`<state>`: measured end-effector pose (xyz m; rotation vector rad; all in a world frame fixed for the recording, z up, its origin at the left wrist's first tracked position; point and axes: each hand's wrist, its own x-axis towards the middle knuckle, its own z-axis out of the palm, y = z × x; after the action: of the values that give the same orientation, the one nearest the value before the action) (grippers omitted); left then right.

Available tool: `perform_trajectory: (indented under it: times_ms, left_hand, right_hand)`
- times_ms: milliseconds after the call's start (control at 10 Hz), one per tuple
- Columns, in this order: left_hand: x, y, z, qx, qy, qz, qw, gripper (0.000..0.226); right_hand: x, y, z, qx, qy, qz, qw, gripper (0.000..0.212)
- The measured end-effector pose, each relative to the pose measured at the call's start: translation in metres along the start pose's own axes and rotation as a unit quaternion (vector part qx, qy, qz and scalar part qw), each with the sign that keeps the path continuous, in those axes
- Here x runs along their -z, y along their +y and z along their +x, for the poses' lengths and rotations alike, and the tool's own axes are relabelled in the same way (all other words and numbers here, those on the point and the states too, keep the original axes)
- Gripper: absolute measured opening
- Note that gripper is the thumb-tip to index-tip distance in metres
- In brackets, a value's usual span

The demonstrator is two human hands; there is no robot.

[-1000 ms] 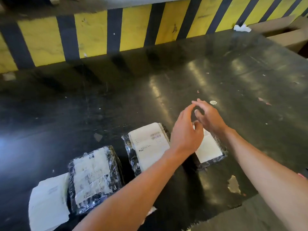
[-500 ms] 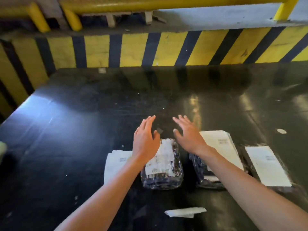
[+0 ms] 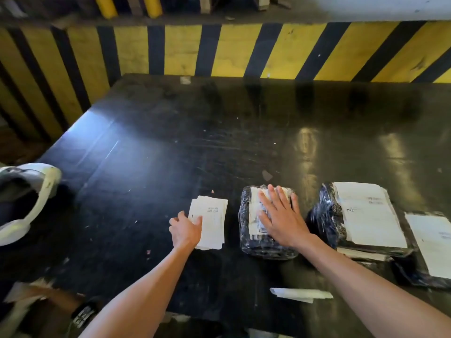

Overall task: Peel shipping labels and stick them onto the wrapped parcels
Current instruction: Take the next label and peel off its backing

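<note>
**Right palm on the parcel, left hand at the label stack**

My right hand (image 3: pixel 280 219) lies flat, fingers straight and spread, pressing on the white label (image 3: pixel 256 215) atop the wrapped parcel (image 3: pixel 264 247). That parcel, in dark glossy film, sits toward the near edge of the counter (image 3: pixel 170 147), about midway along it. The label runs along the parcel's top face; my palm covers much of it, so how squarely it sits I cannot tell.

My left hand (image 3: pixel 185 230) is just left of the parcel, on the stack of labels (image 3: pixel 212 220). Fingers curl over the stack's left edge, thumb on top of the sheets. The hand holds the edge of the stack; whether a single sheet is lifted I cannot tell. The stack lies flat on the counter, near the parcel but apart from it.

To the right, a second wrapped parcel (image 3: pixel 327 215) carries a large white label (image 3: pixel 366 213) and lies close beside the first. A third parcel (image 3: pixel 415 274), also labelled, is cut off by the right side of the view, near the counter's near edge.

A strip of white backing paper (image 3: pixel 300 294) lies at the near edge, between my forearms. Small paper scraps dot the black surface.

A yellow-and-black striped barrier (image 3: pixel 219 50) runs along the far and left edges of the counter. A white object (image 3: pixel 31 198) sits off the counter's left edge; unidentifiable.
</note>
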<state>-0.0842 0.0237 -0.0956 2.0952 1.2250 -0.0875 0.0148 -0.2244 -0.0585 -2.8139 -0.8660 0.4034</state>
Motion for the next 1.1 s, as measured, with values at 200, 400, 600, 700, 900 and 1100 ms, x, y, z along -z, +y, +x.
perform_trajectory:
  times_ms: [200, 400, 600, 700, 900, 1100]
  left_hand:
    - [0.008, 0.0, 0.016, 0.016, 0.016, -0.052, 0.998, 0.028]
    - [0.016, 0.003, 0.016, 0.019, 0.009, -0.097, 0.995, 0.034]
    - [0.026, 0.004, 0.022, 0.018, -0.025, -0.085, 0.996, 0.03]
    - [0.031, 0.006, 0.023, 0.01, -0.017, -0.06, 0.998, 0.034]
    - [0.057, 0.034, 0.014, -0.085, 0.011, -0.038, 0.996, 0.027]
    - [0.089, 0.097, -0.015, -0.26, -0.055, -0.089, 0.96, 0.025]
  right_hand:
    - [-0.004, 0.003, 0.0, 0.002, 0.005, -0.02, 1.0, 0.062]
    - [-0.005, 0.003, 0.001, 0.001, 0.01, -0.023, 1.0, 0.062]
    - [-0.006, 0.004, 0.001, 0.0, 0.013, -0.02, 1.0, 0.063]
    - [-0.005, 0.003, 0.001, 0.001, 0.013, -0.021, 1.0, 0.063]
    - [-0.004, 0.004, 0.002, 0.003, 0.012, 0.0, 1.0, 0.063]
    - [0.018, 0.008, 0.006, -0.016, -0.018, 0.26, 0.965, 0.054]
